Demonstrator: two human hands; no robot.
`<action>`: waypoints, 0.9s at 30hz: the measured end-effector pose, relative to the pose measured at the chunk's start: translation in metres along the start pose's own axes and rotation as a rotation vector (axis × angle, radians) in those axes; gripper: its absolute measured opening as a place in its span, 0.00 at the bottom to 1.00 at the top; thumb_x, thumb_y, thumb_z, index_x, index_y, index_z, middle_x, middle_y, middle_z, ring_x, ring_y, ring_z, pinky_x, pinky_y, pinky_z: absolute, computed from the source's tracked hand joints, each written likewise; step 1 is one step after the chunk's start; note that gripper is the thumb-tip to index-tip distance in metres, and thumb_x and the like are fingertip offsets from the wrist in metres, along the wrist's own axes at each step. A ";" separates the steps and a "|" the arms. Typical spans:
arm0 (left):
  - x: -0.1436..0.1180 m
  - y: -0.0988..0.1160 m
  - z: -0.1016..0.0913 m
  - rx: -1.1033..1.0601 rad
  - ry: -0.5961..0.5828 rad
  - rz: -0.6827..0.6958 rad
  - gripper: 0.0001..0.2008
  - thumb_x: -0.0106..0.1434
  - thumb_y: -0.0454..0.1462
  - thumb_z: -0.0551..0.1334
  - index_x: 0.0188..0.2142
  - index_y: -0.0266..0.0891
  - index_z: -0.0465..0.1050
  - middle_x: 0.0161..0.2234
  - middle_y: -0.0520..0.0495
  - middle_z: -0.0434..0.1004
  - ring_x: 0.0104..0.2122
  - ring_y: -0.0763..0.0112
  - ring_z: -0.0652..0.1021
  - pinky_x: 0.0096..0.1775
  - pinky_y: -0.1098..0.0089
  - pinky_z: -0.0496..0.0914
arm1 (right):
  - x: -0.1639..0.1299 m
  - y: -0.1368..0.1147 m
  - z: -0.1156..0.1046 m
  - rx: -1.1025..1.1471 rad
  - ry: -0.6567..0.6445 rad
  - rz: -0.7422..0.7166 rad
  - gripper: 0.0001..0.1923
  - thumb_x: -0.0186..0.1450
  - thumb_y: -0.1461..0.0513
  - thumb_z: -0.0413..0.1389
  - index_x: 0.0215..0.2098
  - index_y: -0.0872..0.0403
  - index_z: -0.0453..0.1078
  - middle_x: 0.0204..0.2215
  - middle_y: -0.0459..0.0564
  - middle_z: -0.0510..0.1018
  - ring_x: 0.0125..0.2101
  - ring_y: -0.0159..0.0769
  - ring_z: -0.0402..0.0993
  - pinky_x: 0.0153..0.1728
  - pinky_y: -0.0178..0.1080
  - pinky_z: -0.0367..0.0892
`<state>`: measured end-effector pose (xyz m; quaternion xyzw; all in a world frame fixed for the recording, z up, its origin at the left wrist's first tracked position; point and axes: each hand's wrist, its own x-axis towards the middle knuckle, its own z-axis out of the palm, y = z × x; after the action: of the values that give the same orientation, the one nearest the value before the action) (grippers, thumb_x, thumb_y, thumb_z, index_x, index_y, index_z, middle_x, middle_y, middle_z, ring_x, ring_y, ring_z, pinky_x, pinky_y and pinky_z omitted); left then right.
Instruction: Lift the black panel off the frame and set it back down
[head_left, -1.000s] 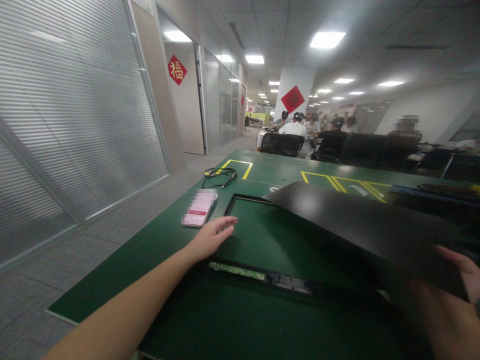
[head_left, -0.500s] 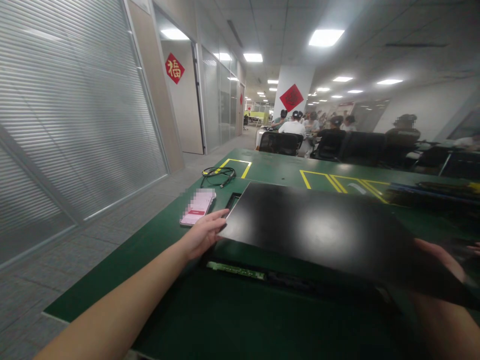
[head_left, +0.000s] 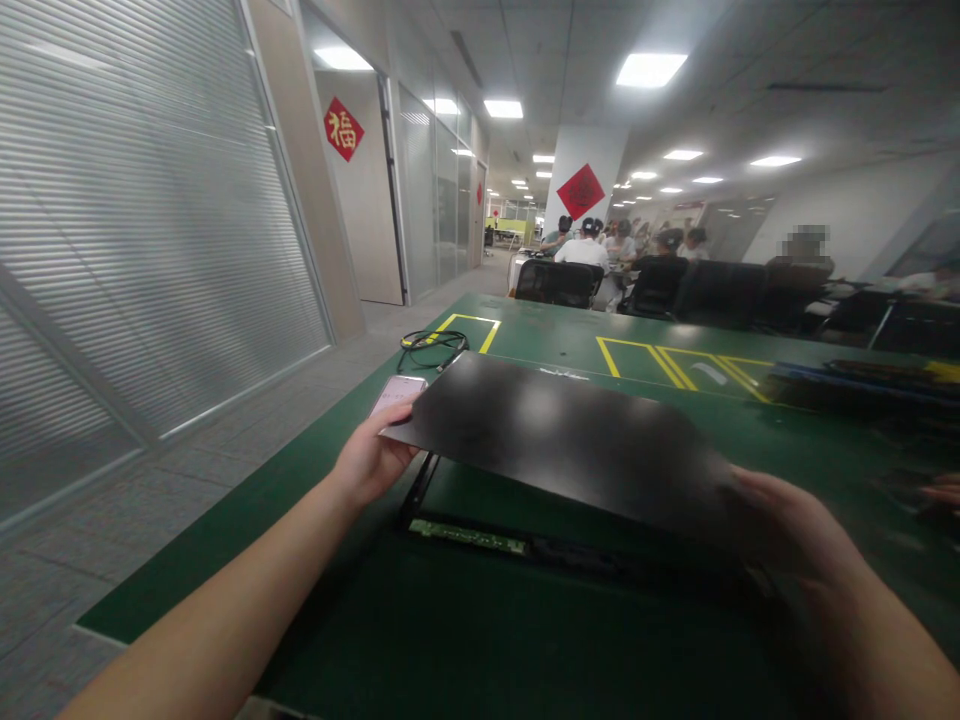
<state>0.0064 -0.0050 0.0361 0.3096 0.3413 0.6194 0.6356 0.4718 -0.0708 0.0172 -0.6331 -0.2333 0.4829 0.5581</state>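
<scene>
A thin, dark, glossy rectangular panel (head_left: 555, 430), like a screen panel, is held up between both hands and tilted. At its left corner, my left hand (head_left: 379, 452) grips the edge, thumb on top and fingers beneath. My right hand (head_left: 780, 510) grips the right edge, its fingers partly hidden by shadow and the panel. Below the panel a black rectangular frame (head_left: 424, 490) lies on the green table, with a green circuit board strip (head_left: 465, 536) along its near side. The panel hides the frame's far part.
A phone (head_left: 397, 393) and a coiled black cable (head_left: 433, 348) lie at the left of the green table (head_left: 225, 540). Stacked dark parts (head_left: 847, 390) sit at the right. Part of another person's hand (head_left: 941, 490) shows at the right edge. Several people sit beyond.
The panel has moved left and is raised and tilted more, now covering part of the phone. Both hands moved left with it, the right one more.
</scene>
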 end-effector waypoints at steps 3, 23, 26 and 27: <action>0.001 0.006 -0.002 0.015 -0.013 0.039 0.16 0.51 0.32 0.67 0.41 0.35 0.83 0.37 0.47 0.86 0.31 0.68 0.80 0.33 0.73 0.76 | 0.001 0.001 0.005 0.019 -0.098 0.064 0.18 0.57 0.65 0.60 0.47 0.53 0.76 0.38 0.55 0.86 0.36 0.44 0.84 0.36 0.42 0.79; 0.000 -0.012 -0.006 0.303 0.023 -0.064 0.20 0.40 0.31 0.68 0.37 0.37 0.77 0.25 0.53 0.80 0.23 0.69 0.77 0.25 0.73 0.69 | 0.012 0.011 0.004 -0.260 0.212 -0.101 0.13 0.55 0.55 0.60 0.38 0.50 0.69 0.28 0.53 0.85 0.26 0.40 0.75 0.25 0.37 0.60; -0.001 -0.018 -0.005 0.317 0.028 -0.079 0.19 0.40 0.32 0.67 0.36 0.37 0.76 0.24 0.53 0.79 0.23 0.69 0.77 0.24 0.73 0.69 | 0.016 0.013 0.001 -0.287 0.226 -0.114 0.14 0.53 0.55 0.59 0.37 0.50 0.69 0.27 0.53 0.84 0.25 0.40 0.74 0.25 0.37 0.59; -0.001 -0.019 -0.004 0.323 0.025 -0.083 0.19 0.40 0.32 0.67 0.36 0.37 0.76 0.24 0.53 0.79 0.23 0.68 0.77 0.24 0.73 0.70 | 0.017 0.014 -0.001 -0.297 0.226 -0.126 0.14 0.52 0.55 0.60 0.36 0.49 0.68 0.27 0.53 0.84 0.25 0.40 0.74 0.24 0.37 0.59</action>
<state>0.0139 -0.0070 0.0177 0.3854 0.4569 0.5335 0.5984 0.4764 -0.0609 -0.0017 -0.7427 -0.2770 0.3331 0.5106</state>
